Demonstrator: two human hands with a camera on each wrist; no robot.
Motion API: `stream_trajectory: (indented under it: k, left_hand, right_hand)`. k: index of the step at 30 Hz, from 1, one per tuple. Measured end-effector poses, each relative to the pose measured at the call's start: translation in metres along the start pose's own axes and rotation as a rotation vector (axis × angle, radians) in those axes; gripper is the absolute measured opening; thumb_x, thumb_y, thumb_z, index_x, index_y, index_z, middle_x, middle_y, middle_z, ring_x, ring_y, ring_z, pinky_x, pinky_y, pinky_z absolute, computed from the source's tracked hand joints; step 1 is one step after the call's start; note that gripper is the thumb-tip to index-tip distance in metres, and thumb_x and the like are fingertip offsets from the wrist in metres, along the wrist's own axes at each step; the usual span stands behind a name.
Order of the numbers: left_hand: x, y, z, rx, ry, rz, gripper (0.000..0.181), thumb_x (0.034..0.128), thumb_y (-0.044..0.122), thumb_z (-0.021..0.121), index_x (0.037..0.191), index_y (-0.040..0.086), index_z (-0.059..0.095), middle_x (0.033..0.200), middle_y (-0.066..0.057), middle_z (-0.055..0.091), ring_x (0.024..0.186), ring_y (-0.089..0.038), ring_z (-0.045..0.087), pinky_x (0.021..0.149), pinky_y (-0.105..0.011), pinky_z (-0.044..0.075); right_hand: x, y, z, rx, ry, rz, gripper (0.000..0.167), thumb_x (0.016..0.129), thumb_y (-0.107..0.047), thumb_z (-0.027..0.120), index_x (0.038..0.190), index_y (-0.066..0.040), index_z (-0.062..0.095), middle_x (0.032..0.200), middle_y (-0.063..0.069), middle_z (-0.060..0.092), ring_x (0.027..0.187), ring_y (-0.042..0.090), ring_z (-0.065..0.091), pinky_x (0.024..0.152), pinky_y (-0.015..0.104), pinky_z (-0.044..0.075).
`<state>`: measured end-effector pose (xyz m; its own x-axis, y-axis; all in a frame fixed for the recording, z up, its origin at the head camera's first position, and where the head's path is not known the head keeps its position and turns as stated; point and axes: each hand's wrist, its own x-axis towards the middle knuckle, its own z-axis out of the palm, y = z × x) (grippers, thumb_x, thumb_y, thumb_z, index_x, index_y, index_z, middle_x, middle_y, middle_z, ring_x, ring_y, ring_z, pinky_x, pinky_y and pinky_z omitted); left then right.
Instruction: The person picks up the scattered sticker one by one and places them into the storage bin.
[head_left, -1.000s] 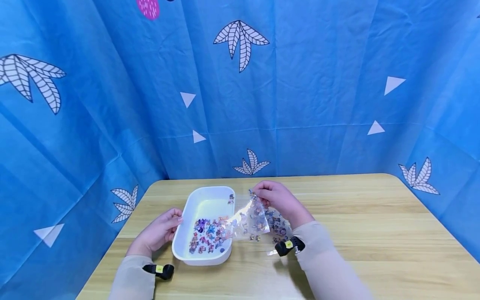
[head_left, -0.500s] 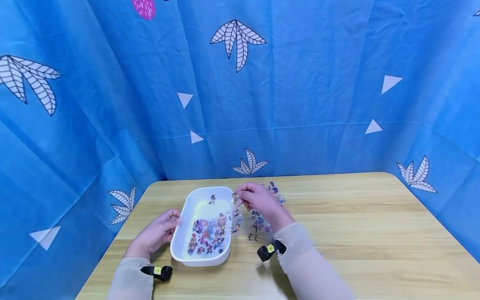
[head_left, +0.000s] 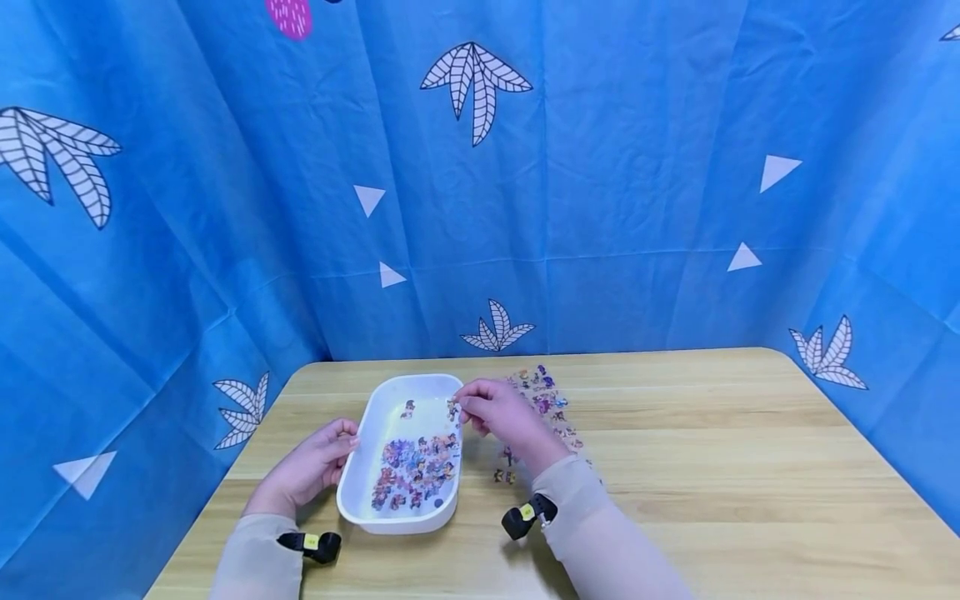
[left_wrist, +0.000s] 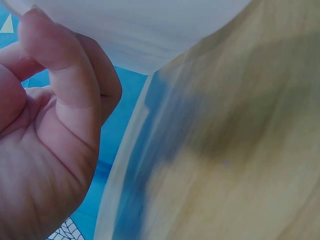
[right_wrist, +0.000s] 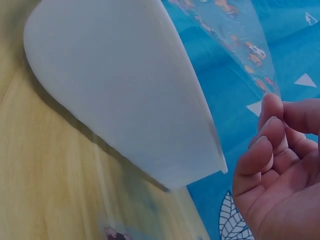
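A white plastic tub stands on the table, with clear sheets of small colourful cartoon stickers in it. My left hand holds the tub's left rim between thumb and fingers; the left wrist view shows the curled fingers against its outer wall. At the right rim, my right hand pinches the corner of a clear sticker sheet. That sheet hangs over the tub's inside, overlapping the stickers below. In the head view, its edges blend with the other sheets.
More clear sticker sheets lie on the wooden table right of the tub, partly hidden by my right forearm. A blue patterned curtain surrounds the table's back and sides. Each wrist carries a black camera strap.
My right hand has moved left with the pinched sticker sheet, from beside the tub to over its right rim. My left hand keeps its grip on the tub.
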<state>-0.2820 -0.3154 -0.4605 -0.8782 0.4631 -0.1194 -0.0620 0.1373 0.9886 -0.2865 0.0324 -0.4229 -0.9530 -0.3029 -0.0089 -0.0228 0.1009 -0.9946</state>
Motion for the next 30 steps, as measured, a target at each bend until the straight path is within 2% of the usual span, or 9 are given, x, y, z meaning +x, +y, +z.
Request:
stream_trajectory:
  k: [4,11,13,21,30]
  left_hand:
    - [0.000,0.001,0.001,-0.004,0.005,-0.003,0.023,0.1080,0.018,0.048,0.118,-0.001,0.040,0.095,-0.008,0.059,0.072,-0.014,0.056,0.059,-0.026,0.052]
    - [0.000,0.001,0.001,-0.005,0.011,-0.001,0.025,0.1079,0.017,0.048,0.118,-0.003,0.040,0.095,-0.009,0.058,0.072,-0.014,0.056,0.058,-0.026,0.051]
    - [0.000,0.000,0.000,-0.003,0.010,-0.002,0.025,0.1080,0.017,0.048,0.119,-0.003,0.040,0.095,-0.009,0.059,0.072,-0.014,0.056,0.058,-0.026,0.051]
    - [-0.001,0.000,0.000,-0.005,0.010,0.003,0.024,0.1079,0.017,0.048,0.118,-0.004,0.040,0.096,-0.010,0.060,0.073,-0.014,0.057,0.058,-0.026,0.051]
    - [-0.001,0.001,0.001,-0.016,0.012,-0.004,0.025,0.1074,0.016,0.049,0.120,-0.004,0.040,0.099,-0.012,0.061,0.074,-0.015,0.058,0.060,-0.027,0.053]
  right_hand:
    - [0.001,0.003,0.003,0.015,-0.005,-0.003,0.012,0.101,-0.020,0.062,0.107,-0.013,0.071,0.090,0.009,0.069,0.072,0.019,0.058,0.079,0.048,0.054]
    - [0.004,0.010,0.004,0.038,-0.017,-0.005,0.012,0.100,-0.020,0.064,0.104,-0.010,0.070,0.089,0.009,0.069,0.083,0.034,0.062,0.068,0.032,0.052]
    - [0.004,0.011,0.005,0.035,-0.018,0.001,0.012,0.099,-0.020,0.064,0.103,-0.010,0.070,0.089,0.009,0.069,0.084,0.035,0.063,0.067,0.031,0.051]
    - [0.005,0.016,0.007,-0.002,-0.008,0.001,0.011,0.097,-0.018,0.067,0.103,-0.009,0.070,0.089,0.009,0.069,0.078,0.024,0.062,0.068,0.032,0.052]
    - [0.004,0.019,0.006,-0.056,0.005,0.002,0.008,0.095,-0.017,0.069,0.100,-0.012,0.070,0.088,0.007,0.069,0.071,0.018,0.058,0.063,0.030,0.050]
